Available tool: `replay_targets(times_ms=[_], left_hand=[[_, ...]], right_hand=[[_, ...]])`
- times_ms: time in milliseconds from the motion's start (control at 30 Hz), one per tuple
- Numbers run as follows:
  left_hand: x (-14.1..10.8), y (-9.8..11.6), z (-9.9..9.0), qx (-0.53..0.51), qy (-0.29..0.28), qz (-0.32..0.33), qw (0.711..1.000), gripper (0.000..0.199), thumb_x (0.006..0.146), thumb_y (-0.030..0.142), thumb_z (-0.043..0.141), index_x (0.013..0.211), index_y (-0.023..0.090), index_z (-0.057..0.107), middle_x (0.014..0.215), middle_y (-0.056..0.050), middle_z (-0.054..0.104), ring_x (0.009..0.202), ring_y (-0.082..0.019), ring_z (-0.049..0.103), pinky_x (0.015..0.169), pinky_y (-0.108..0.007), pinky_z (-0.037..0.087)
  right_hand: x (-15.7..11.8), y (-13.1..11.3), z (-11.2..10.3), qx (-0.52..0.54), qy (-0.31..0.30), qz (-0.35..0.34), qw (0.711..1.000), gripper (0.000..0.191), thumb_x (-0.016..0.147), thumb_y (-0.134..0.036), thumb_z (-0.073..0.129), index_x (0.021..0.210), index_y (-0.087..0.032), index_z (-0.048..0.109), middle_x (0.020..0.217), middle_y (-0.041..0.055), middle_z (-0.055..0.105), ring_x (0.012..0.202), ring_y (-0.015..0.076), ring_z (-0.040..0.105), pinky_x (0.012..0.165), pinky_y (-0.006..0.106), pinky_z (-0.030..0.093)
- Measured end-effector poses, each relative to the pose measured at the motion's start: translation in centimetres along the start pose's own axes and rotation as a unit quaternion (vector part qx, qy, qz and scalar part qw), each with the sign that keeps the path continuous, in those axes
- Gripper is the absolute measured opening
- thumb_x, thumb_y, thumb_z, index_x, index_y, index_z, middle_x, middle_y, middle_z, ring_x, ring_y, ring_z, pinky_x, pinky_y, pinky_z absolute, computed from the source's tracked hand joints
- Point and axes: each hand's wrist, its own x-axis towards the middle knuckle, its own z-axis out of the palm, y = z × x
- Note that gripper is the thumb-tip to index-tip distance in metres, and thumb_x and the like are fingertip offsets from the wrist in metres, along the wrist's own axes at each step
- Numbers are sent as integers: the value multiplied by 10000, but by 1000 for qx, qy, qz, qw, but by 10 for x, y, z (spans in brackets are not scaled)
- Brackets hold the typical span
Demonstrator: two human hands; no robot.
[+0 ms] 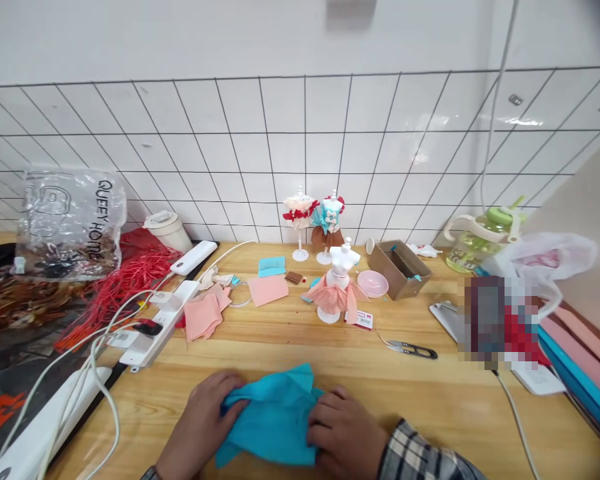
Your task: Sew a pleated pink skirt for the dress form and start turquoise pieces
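A teal piece of cloth (pixel 275 417) lies folded and slightly rumpled at the near edge of the table, between my two hands. My left hand (pixel 207 420) grips its left side, thumb on top and fingers curled at the far edge. On the right side, my right hand (pixel 347 430) has its fingers bent over the cloth's edge; the thumb is mostly hidden. Beyond the cloth stands a small white dress form (pixel 344 259) wearing a peach skirt (pixel 334 293), with a paper tag (pixel 364 320) beside its base.
Thread snips (pixel 413 349) lie right of centre. Behind are two dressed mini forms (pixel 300 217), a pink bowl (pixel 373 284) and a cardboard box (pixel 397 270). Peach cloth pieces (pixel 205 317), power strips (pixel 163 323) and cables are left; a jug (pixel 485 240) and fabric stack (pixel 580 360) right.
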Motion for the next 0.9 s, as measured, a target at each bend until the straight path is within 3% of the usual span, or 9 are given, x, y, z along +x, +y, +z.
replay_targets(times_ms=[100, 167, 267, 333, 400, 567, 667, 800, 900], left_hand=[[12, 20, -10, -123, 42, -16, 991, 616, 807, 571, 564, 1319, 233, 518, 1354, -140, 542, 1258, -324, 484, 1060, -495, 365], [14, 33, -21, -264, -48, 38, 962, 843, 735, 741, 497, 1428, 275, 381, 1466, -123, 426, 1354, -325, 365, 1107, -495, 286], [13, 50, -36, -418, -194, 69, 885, 1016, 571, 827, 553, 1425, 301, 392, 1371, -128, 535, 1284, -356, 453, 1064, -508, 330], [12, 61, -38, -444, -231, 30, 865, 887, 593, 700, 690, 1363, 311, 481, 1285, -100, 605, 1213, -344, 523, 1013, -488, 391], [13, 72, -36, -463, -230, -35, 855, 619, 655, 550, 744, 1191, 258, 643, 1147, -81, 682, 1105, -322, 597, 951, -449, 450], [24, 74, -25, -569, -136, -201, 786, 327, 728, 418, 723, 954, 182, 723, 908, -65, 747, 816, -252, 688, 840, -387, 519], [33, 60, -22, -537, -142, -249, 793, 315, 678, 394, 771, 888, 165, 718, 744, -45, 738, 638, -214, 675, 625, -313, 551], [36, 53, -27, -557, -135, -288, 767, 286, 643, 324, 801, 848, 148, 706, 649, -36, 707, 595, -209, 677, 529, -277, 538], [29, 59, -40, -588, -74, -313, 742, 234, 625, 211, 805, 825, 142, 703, 585, -27, 676, 548, -218, 675, 482, -285, 534]], right_hand=[[-7, -9, -31, 71, 61, 87, 992, 108, 845, -273, 549, 896, -238, 637, 910, 31, 684, 901, 211, 563, 866, 390, 378], [-8, -13, -55, 186, 111, 132, 967, 137, 842, -319, 564, 889, -218, 644, 861, 34, 671, 842, 196, 567, 813, 348, 411], [-6, -16, -78, 462, 156, 217, 846, 258, 804, -454, 595, 770, -199, 618, 637, -15, 569, 607, 142, 514, 615, 276, 424], [-2, -14, -82, 607, 199, 262, 724, 262, 765, -462, 636, 780, -201, 620, 652, -19, 581, 616, 147, 541, 627, 284, 456], [5, -8, -80, 669, 246, 293, 637, 227, 738, -416, 676, 812, -204, 641, 757, 6, 648, 736, 182, 606, 754, 337, 495], [20, 15, -58, 728, 235, 320, 559, 336, 810, -491, 586, 937, -190, 664, 933, 78, 711, 894, 238, 662, 856, 422, 506], [21, 27, -39, 735, 167, 335, 565, 544, 831, -605, 503, 1155, -179, 598, 1056, 127, 692, 941, 268, 669, 795, 450, 531], [16, 28, -31, 624, 191, 310, 691, 674, 664, -454, 768, 1240, -217, 507, 1193, 95, 644, 1044, 259, 628, 901, 468, 496], [10, 10, -49, 566, 189, 250, 762, 683, 651, -368, 791, 1249, -213, 501, 1237, 88, 613, 1130, 254, 573, 977, 456, 451]])
